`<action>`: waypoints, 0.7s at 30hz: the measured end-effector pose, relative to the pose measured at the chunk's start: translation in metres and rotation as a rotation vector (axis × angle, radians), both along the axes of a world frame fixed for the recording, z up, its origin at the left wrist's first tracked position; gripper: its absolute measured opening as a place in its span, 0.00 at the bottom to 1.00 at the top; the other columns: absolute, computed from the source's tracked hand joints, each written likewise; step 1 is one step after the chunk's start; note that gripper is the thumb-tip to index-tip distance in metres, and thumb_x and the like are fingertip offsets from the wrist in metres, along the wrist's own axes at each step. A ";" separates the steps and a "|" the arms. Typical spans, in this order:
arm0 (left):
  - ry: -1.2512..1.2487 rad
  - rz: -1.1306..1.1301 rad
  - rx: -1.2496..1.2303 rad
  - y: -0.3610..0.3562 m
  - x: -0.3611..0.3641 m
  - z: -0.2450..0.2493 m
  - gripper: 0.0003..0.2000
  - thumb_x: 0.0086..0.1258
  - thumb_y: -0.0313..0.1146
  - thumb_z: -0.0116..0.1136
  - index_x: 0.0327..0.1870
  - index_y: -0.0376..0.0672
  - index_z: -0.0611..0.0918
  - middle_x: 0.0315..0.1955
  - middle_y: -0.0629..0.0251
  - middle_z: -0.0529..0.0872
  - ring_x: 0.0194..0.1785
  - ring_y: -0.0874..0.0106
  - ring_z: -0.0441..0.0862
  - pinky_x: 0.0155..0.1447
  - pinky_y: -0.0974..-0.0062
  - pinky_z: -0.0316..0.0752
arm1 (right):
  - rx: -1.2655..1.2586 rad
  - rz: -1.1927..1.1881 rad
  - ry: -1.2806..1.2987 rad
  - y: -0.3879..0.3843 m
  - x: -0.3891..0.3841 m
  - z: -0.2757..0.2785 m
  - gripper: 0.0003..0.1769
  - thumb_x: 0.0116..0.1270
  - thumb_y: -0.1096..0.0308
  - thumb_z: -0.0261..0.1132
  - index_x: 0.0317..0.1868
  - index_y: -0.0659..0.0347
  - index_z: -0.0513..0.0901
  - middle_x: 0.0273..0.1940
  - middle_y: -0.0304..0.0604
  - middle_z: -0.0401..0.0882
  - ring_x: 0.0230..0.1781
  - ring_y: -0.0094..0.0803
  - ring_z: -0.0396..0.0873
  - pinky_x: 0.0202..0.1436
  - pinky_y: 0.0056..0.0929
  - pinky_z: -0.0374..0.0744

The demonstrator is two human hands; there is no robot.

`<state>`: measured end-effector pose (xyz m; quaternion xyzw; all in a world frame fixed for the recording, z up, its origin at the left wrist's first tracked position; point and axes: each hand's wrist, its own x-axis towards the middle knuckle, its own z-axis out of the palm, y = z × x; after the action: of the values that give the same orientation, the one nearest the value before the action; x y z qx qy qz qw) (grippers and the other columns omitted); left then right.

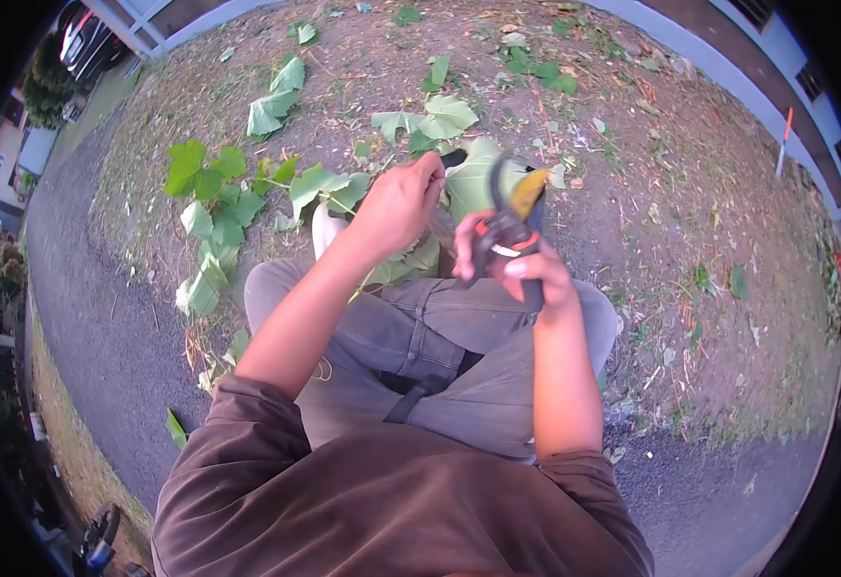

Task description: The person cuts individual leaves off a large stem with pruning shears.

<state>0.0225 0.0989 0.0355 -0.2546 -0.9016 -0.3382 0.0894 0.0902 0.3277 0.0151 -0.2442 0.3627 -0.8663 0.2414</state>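
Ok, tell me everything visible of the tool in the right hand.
The tool looks like pruning shears: dark, with orange-red accents mid-body, a curved dark part and a yellow area at its far end. The right hand grips it beyond the lap, far end pointing away. Blur hides whether its blades are open.

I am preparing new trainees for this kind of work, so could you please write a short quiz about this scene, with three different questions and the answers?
1. Which hand holds the hand tool?
A) the left hand
B) the right hand
C) both hands together

2. True or false: all the leaves are gathered in one neat pile.

3. Fill in the missing word: at the right side of the picture, near the wall, the upper part of the thin stick is coloured ____.

Key:
1. B
2. False; the leaves lie scattered over the ground.
3. orange
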 end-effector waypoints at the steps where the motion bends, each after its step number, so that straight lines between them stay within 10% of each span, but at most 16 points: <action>1: -0.002 0.017 0.002 -0.005 0.008 0.011 0.05 0.78 0.26 0.59 0.49 0.36 0.78 0.36 0.43 0.87 0.43 0.43 0.88 0.47 0.50 0.79 | -0.038 -0.070 -0.005 0.001 -0.003 -0.001 0.40 0.62 0.59 0.66 0.72 0.72 0.74 0.65 0.58 0.80 0.52 0.41 0.84 0.65 0.42 0.80; 8: -0.088 0.042 0.236 -0.025 0.031 -0.002 0.09 0.82 0.27 0.57 0.55 0.34 0.76 0.30 0.49 0.86 0.37 0.46 0.87 0.45 0.53 0.77 | 0.082 -0.141 -0.082 -0.015 -0.006 -0.011 0.44 0.67 0.62 0.59 0.83 0.70 0.65 0.82 0.61 0.66 0.53 0.43 0.83 0.67 0.43 0.80; 16: -0.478 0.089 0.524 -0.046 0.027 -0.043 0.13 0.84 0.41 0.63 0.48 0.37 0.87 0.26 0.69 0.81 0.31 0.81 0.76 0.36 0.70 0.70 | 0.238 -0.112 -0.118 -0.036 -0.008 -0.021 0.48 0.65 0.62 0.60 0.85 0.71 0.61 0.82 0.54 0.66 0.52 0.41 0.82 0.64 0.41 0.79; 21: -0.552 0.054 0.796 -0.069 0.003 -0.070 0.11 0.86 0.39 0.62 0.48 0.40 0.88 0.33 0.80 0.80 0.39 0.85 0.72 0.46 0.79 0.68 | 0.279 -0.158 -0.105 -0.039 -0.010 -0.019 0.47 0.63 0.63 0.60 0.83 0.72 0.65 0.84 0.54 0.63 0.52 0.42 0.83 0.65 0.42 0.78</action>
<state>0.0258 0.0299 -0.0343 -0.0777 -0.6985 -0.7093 -0.0538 0.0799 0.2886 -0.0044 -0.1333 0.4846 -0.8353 0.2229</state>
